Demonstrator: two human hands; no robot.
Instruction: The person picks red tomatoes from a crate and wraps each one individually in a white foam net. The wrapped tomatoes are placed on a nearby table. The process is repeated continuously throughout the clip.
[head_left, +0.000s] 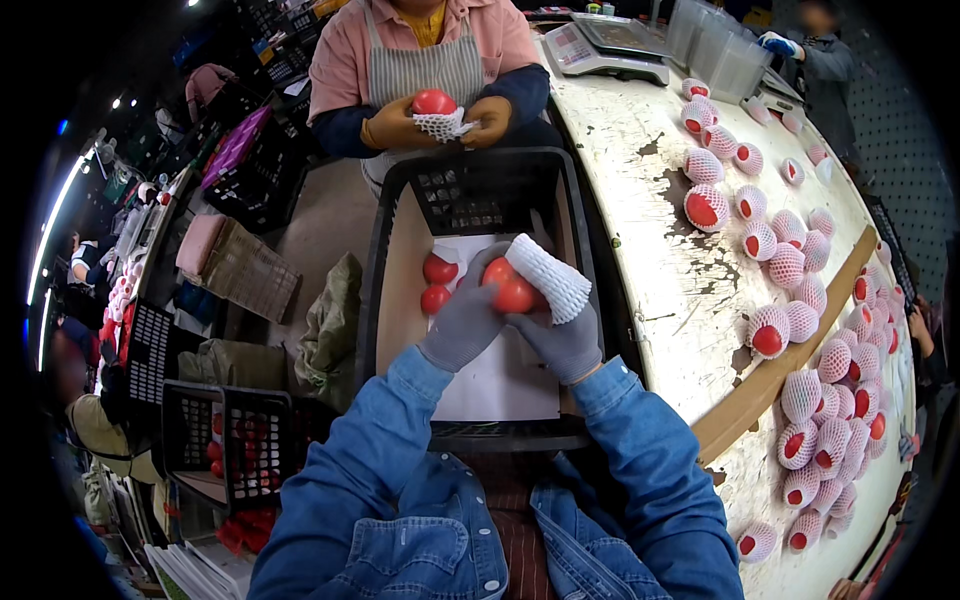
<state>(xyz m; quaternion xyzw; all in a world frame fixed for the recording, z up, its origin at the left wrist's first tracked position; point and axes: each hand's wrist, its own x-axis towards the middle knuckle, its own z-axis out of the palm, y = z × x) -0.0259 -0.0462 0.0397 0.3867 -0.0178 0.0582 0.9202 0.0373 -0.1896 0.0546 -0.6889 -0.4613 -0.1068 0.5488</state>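
Note:
Both my hands wear grey gloves above a black plastic crate. My left hand grips a glossy red tomato. A white foam net sleeve is in my right hand, its narrower end against the tomato's upper right side. The fingertips of that hand reach under the tomato. Below, the crate has cardboard along its side and white sheet on its floor. Red tomatoes lie at its left side, partly hidden by my left hand.
Across the crate, a person's gloved hands hold a tomato in a net sleeve. Many sleeved tomatoes cover the worn white table at right, with a cardboard strip and a scale. Another crate stands left.

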